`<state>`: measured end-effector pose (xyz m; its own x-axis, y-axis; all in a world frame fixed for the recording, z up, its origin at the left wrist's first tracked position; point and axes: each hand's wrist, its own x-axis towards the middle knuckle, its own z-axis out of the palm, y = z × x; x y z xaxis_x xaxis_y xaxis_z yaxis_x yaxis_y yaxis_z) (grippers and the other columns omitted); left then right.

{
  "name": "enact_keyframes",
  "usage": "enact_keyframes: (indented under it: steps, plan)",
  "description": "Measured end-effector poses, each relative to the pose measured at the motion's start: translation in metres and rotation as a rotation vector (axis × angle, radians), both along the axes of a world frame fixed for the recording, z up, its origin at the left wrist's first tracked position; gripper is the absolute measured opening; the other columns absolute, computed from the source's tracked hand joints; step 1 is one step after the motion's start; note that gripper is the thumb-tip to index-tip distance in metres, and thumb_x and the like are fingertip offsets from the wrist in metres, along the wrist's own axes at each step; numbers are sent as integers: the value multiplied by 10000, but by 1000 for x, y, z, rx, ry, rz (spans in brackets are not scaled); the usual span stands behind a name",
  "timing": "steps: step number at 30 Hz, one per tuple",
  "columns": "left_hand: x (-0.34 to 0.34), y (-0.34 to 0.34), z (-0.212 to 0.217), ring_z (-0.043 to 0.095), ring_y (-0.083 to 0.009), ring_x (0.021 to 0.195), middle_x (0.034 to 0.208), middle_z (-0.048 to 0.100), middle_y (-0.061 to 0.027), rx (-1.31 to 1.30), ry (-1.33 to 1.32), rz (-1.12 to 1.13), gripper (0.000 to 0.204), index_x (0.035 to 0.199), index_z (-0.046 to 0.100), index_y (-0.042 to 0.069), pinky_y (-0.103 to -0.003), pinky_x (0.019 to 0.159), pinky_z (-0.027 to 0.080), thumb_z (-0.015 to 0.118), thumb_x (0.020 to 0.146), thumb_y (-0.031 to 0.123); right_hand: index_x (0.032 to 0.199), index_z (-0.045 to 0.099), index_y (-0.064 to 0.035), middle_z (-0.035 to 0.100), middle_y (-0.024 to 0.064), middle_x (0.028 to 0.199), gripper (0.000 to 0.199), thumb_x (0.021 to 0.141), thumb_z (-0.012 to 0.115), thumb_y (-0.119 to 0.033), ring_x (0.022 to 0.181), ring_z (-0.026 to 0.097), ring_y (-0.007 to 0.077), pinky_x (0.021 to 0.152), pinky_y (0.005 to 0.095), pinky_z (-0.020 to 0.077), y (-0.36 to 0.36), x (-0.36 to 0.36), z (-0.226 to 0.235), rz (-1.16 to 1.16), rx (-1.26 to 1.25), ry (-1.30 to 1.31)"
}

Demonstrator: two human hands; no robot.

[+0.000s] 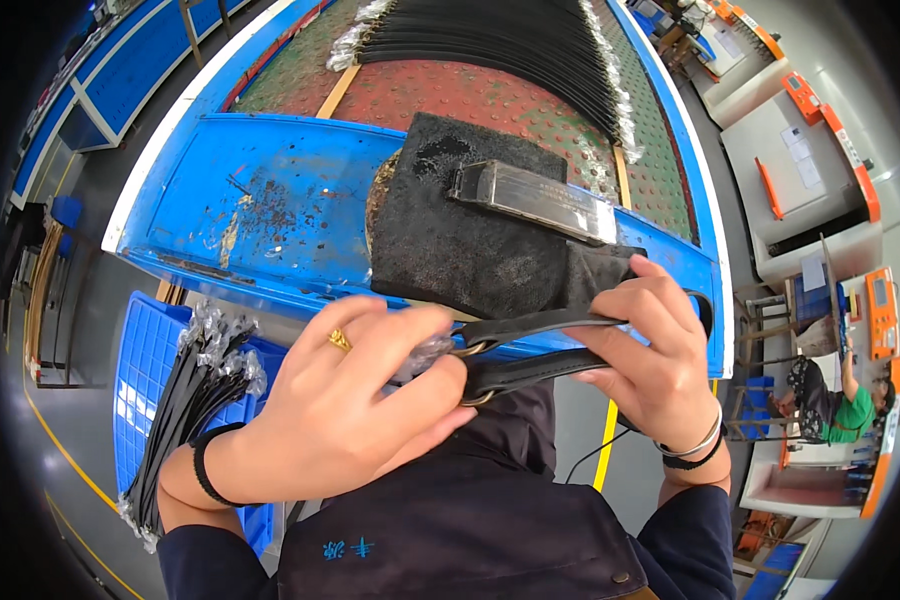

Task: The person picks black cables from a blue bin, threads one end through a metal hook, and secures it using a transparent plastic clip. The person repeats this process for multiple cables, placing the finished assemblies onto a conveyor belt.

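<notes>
A black leather belt [540, 374] hangs between my hands above the front edge of the blue bench. Its buckle end, partly wrapped in clear plastic, is in the closed fingers of my left hand [340, 405]. Two lengths of the strap run side by side to my right hand [655, 350], which pinches them between thumb and fingers. Just beyond my hands, a worn black cloth pad [460, 230] lies on the bench. On the pad rests an oblong block [542, 198] with a shiny metallic top and black sides.
Many black belts [490, 30] with plastic-wrapped ends lie in a row on a red and green studded mat [450, 95]. A blue crate [140, 345] at lower left holds more belts [185, 400]. Grey machines with orange trim [805, 100] and a person in green [852, 415] are at right.
</notes>
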<state>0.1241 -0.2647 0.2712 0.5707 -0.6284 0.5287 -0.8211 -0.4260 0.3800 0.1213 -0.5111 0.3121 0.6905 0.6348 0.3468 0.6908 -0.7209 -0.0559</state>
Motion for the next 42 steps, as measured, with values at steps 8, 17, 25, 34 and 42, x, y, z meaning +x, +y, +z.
enact_keyframes:
  steps: [8, 17, 25, 34, 42]
  plan:
    - [6, 0, -1, 540, -182, 665, 815, 488, -70, -46, -107, -51, 269, 897, 571, 42, -273, 591, 421, 677, 680, 161, 838, 650, -69, 521, 48, 859, 295, 589, 730, -206, 819, 525, 227, 869, 423, 431, 1, -2, 7, 36, -14, 86]
    - [9, 18, 3, 509, -202, 641, 788, 469, -72, -130, -75, -114, 210, 816, 560, 36, -296, 582, 442, 653, 631, 74, 1007, 630, -58, 544, 160, 1108, 504, 827, 497, -510, 1070, 506, 306, 958, 493, 310, -37, -7, 6, -17, 475, 32]
    - [8, 49, 10, 493, -182, 539, 772, 531, -74, -157, -244, 22, 223, 698, 596, 44, -285, 514, 436, 612, 477, 56, 1105, 597, -76, 383, 135, 1341, 314, 818, 548, -193, 1306, 218, 365, 1049, 531, 89, -92, -8, -87, -701, -39, 19]
    - [2, 40, 11, 478, -200, 539, 763, 561, -74, -139, -174, 11, 269, 695, 613, 36, -288, 472, 381, 557, 434, 8, 1218, 468, -17, 460, 176, 1255, 484, 781, 633, -144, 1208, 388, 334, 990, 374, 317, -52, 38, -58, -409, 398, 33]
    - [0, 41, 10, 492, -205, 559, 774, 558, -72, -116, -119, 13, 279, 702, 615, 40, -291, 478, 388, 560, 430, 8, 1156, 470, 10, 546, 82, 953, 551, 696, 727, -148, 896, 537, 188, 808, 291, 421, -48, 66, -70, -391, 540, 382]
